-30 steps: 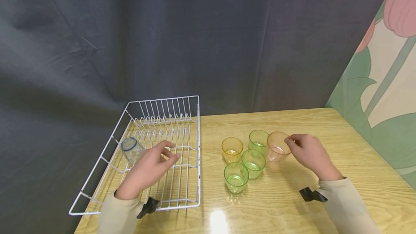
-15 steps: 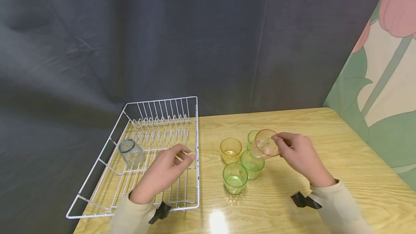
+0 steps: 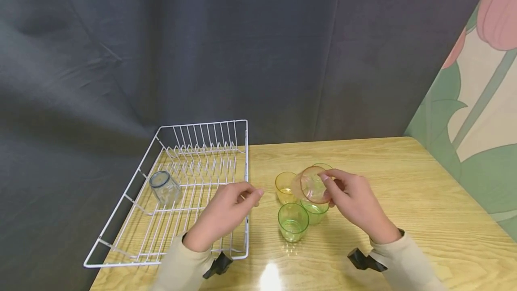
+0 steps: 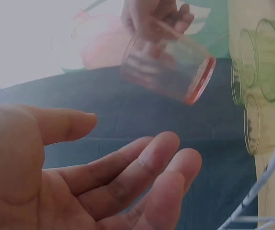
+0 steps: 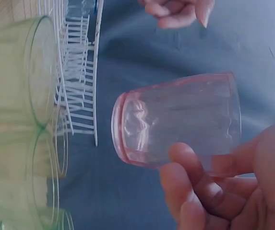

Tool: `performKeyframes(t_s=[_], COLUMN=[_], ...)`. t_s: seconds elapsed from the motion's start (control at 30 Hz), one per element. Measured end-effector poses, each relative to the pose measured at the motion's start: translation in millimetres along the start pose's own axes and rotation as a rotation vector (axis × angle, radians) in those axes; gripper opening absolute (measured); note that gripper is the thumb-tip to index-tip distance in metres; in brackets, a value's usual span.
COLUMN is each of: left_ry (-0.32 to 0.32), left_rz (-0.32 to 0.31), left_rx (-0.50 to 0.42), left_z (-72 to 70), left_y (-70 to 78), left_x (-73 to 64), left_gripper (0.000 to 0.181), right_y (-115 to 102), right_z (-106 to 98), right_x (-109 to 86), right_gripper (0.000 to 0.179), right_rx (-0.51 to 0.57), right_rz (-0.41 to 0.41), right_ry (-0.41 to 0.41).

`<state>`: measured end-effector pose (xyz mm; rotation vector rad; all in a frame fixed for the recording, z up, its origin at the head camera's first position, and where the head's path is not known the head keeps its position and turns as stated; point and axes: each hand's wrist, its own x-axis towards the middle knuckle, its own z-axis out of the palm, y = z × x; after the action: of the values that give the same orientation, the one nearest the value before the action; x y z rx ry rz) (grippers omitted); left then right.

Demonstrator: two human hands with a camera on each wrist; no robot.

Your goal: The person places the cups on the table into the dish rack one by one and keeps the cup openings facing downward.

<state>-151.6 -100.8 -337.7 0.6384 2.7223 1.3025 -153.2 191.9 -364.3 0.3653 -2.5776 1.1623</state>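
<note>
My right hand (image 3: 353, 201) pinches a pinkish-orange transparent cup (image 3: 308, 187) at its rim, thumb on one side of the wall and fingers on the other. Held above the table, the cup is tipped on its side, base toward the left hand, as the right wrist view shows. My left hand (image 3: 226, 210) hovers over the rack's right edge, fingers loosely bent and holding nothing; in the left wrist view its palm and fingers (image 4: 159, 155) are spread. Below the held cup stand green cups, one in front (image 3: 292, 224) and one behind it (image 3: 317, 214), plus a yellow cup (image 3: 284, 185).
A third green cup (image 3: 323, 165) shows partly behind the held one. The white wire dish rack (image 3: 247, 192) stands at left on the wooden table (image 3: 387, 160). Inside it a clear bluish glass (image 3: 165, 190) sits upside down. A dark curtain (image 3: 242, 48) hangs behind.
My right hand has lifted the pinkish-orange cup off the table, carried it left over the green cups and tipped it over. My left hand has moved right, from above the rack to its right edge.
</note>
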Motion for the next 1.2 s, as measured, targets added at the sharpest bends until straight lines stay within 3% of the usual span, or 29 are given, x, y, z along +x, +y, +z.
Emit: performKeyframes(t_s=[0.23,0.5,0.87,1.2], left_ry=[-0.062,-0.062,-0.060,-0.059], left_rz=[0.018,-0.015,-0.064,-0.072], left_rx=[-0.035,-0.021,-0.042,-0.012], left_z=[9.1,14.4,17.7,16.1], left_y=[2.4,6.9,6.5,5.2], left_x=[5.8,10.2,14.3,12.4], left_gripper=[0.052,0.065,0.069,0.064], right_y=[-11.8,-22.9,-26.7,-25.6], right_z=[12.2,22.3,30.6,27.8], right_x=[-1.9,-3.9,-4.7,-2.3], right_gripper=[0.025,0.025,0.023,0.021], right_rx=[0.079,0.155,0.183,0.232], right_rz=[-0.028,-0.050,-0.091,-0.069], right_ry=[-0.017,-0.036,-0.034,-0.128])
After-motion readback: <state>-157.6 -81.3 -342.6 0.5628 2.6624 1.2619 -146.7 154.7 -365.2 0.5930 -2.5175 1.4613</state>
